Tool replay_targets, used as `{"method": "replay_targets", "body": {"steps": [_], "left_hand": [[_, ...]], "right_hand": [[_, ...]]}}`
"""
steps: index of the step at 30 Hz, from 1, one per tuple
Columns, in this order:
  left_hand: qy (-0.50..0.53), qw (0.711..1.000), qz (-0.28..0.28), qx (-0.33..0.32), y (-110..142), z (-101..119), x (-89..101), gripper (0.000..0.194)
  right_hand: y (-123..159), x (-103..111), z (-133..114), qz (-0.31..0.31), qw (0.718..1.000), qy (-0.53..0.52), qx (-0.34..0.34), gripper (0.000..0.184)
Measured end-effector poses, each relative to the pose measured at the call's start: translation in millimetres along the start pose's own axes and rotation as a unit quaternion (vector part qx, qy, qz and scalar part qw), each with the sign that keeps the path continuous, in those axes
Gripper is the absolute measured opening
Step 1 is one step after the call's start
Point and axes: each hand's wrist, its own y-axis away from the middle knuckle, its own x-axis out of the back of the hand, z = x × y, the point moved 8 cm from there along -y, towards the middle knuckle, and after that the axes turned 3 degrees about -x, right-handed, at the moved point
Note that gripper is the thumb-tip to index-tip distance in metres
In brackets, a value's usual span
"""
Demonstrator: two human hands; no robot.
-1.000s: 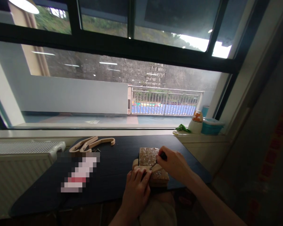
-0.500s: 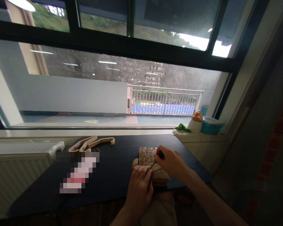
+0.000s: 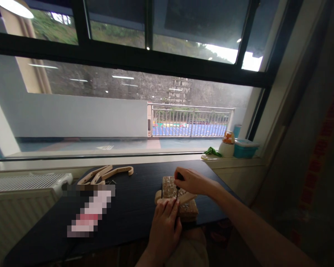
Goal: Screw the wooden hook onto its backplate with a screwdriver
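My right hand [image 3: 193,180] is closed around the black handle of a screwdriver [image 3: 180,177]. Its thin shaft stands nearly upright, the tip reaching down beside my left fingertips; what it touches there is hidden. A pale curved wooden hook [image 3: 188,198] lies across a brown, shiny-topped block [image 3: 169,184] at the table's front edge. My left hand [image 3: 164,222] presses the hook down on the block, fingers bent over it and covering its middle. The hook's rounded end sticks out left of the block.
Several similar wooden hooks [image 3: 119,170] lie at the table's back left, with small screws [image 3: 111,182] near them. A pixelated pink-white item rests in front. On the sill stand a white bottle [image 3: 226,148], a teal box [image 3: 245,149] and a green cloth [image 3: 212,151]. A radiator [image 3: 30,207] borders the left.
The screwdriver has swung from a slant to nearly upright, my right hand shifting left and turning. My left hand stays on the hook. The whole view has shifted slightly.
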Motion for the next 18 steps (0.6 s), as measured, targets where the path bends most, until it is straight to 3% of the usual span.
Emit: {"method": "replay_targets", "body": {"steps": [7, 18], "left_hand": [[-0.012, 1.000, 0.007, 0.000, 2.3, -0.9, -1.8, 0.047], [-0.008, 1.000, 0.013, -0.009, 1.7, -0.1, -0.6, 0.045]], "right_hand": [[1.2, 1.9, -3.6, -0.049, 0.998, 0.009, 0.030, 0.016], [-6.5, 10.6, -3.2, -0.024, 0.998, 0.058, 0.002, 0.021]]}}
